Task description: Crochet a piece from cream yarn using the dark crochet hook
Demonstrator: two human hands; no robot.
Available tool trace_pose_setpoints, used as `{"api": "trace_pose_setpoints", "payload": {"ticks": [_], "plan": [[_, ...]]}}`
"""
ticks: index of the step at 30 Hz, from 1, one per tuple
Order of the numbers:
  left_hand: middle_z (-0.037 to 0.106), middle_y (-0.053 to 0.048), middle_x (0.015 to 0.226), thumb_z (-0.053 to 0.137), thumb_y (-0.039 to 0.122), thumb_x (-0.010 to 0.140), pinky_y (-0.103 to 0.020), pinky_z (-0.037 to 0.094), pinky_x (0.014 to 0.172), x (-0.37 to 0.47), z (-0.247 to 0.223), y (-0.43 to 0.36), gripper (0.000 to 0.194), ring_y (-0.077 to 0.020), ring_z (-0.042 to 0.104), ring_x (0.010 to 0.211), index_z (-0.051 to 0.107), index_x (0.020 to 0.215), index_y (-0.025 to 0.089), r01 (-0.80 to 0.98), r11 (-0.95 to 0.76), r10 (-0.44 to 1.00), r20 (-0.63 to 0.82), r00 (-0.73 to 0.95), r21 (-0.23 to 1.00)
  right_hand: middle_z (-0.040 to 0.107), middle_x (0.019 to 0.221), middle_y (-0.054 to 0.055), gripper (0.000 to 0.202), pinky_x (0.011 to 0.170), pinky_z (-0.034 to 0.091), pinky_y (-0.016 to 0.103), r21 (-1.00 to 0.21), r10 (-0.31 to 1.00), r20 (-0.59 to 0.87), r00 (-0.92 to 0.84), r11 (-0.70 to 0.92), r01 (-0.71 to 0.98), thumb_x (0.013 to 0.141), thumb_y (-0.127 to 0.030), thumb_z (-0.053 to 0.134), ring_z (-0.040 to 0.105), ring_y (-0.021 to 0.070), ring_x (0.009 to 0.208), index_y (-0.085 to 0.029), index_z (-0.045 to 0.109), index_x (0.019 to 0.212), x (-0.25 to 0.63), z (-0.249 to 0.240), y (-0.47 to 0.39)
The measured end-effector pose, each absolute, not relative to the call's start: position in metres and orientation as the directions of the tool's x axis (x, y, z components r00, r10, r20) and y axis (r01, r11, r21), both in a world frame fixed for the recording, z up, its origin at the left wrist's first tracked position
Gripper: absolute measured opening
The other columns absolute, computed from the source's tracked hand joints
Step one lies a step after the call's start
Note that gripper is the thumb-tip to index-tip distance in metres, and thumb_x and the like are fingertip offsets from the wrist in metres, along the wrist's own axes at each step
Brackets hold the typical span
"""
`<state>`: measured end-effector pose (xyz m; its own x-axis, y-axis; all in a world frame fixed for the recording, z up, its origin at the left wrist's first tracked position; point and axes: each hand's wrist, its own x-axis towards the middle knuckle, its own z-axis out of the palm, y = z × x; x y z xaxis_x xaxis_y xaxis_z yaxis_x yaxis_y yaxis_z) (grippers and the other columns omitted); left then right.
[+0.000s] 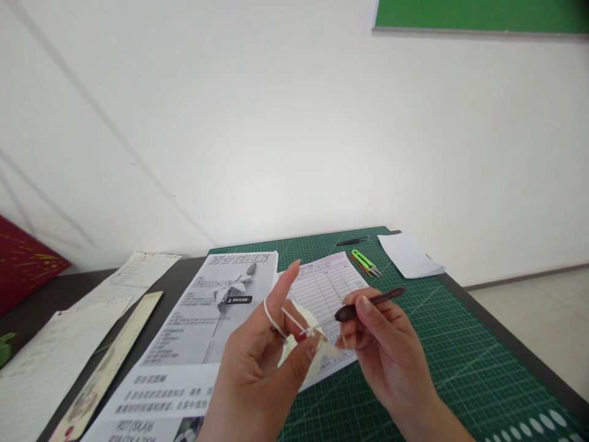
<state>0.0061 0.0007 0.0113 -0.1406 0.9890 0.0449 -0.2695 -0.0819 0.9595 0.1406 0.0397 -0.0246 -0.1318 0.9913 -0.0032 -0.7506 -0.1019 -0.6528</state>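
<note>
My left hand (271, 356) pinches a pale cream piece of crochet work (301, 359) between thumb and fingers, its index finger raised. White yarn (272, 319) loops round that index finger and runs down to the work. A crochet hook with a dark brown handle (370, 304) is held in my right hand (386, 344), pen-like. Its thin shaft points left to the stitches at my left fingertips; the hook's tip is too small to make out. Behind the hands lies a printed form with a table (322, 285).
A green cutting mat (464, 331) covers much of the dark table. Printed pattern sheets (184, 331), a long cream strip (110, 362) and handwritten pages (59, 350) lie left. Green thread snips (363, 261), black tweezers (352, 241) and white paper (409, 255) lie behind, below a white wall.
</note>
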Motion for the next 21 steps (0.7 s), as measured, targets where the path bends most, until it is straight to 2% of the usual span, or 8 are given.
{"api": "trace_pose_setpoints", "payload": {"ticks": [5,11,15,21], "plan": [[0.055,0.006,0.068,0.073,0.017,0.075,-0.025,0.042,0.086,0.0056,0.0112,0.001,0.053,-0.007,0.052,0.065,0.062,0.123,0.037,-0.286,-0.061,0.993,0.028,-0.118,0.956,0.072,0.053,0.001,0.018,0.046,0.056,0.013,-0.642,0.992,-0.006,-0.129,-0.103,-0.76,0.071,-0.03,0.081,0.065,0.0075,0.045,-0.014,0.073,0.074,0.1391,-0.0239,0.0395],[0.055,0.006,0.066,0.075,0.016,0.073,-0.02,0.044,0.07,0.0045,0.011,0.0019,0.054,-0.0067,0.05,0.061,0.064,0.122,0.035,-0.31,-0.026,0.995,-0.004,-0.096,0.95,0.071,0.053,0.001,0.018,0.047,0.057,0.013,-0.631,0.989,-0.019,-0.147,-0.125,-0.766,0.07,-0.03,0.082,0.065,0.0076,0.045,-0.014,0.073,0.073,0.1396,-0.0231,0.039],[0.054,0.005,0.067,0.076,0.016,0.072,-0.02,0.043,0.07,0.0036,0.0119,0.0012,0.054,-0.007,0.051,0.063,0.064,0.121,0.037,-0.313,-0.034,0.995,0.004,-0.096,0.949,0.071,0.053,0.001,0.018,0.046,0.056,0.012,-0.635,0.99,-0.012,-0.142,-0.117,-0.763,0.072,-0.03,0.081,0.064,0.0067,0.044,-0.014,0.073,0.073,0.1401,-0.0236,0.0397],[0.053,0.005,0.068,0.074,0.018,0.074,-0.019,0.043,0.068,0.0028,0.0131,-0.0004,0.055,-0.008,0.052,0.065,0.062,0.124,0.037,-0.282,-0.021,0.996,-0.005,-0.09,0.959,0.07,0.053,0.0,0.016,0.049,0.058,0.016,-0.654,0.991,0.009,-0.135,-0.096,-0.751,0.075,-0.03,0.078,0.063,0.0071,0.044,-0.015,0.071,0.074,0.1423,-0.0251,0.0409]]}}
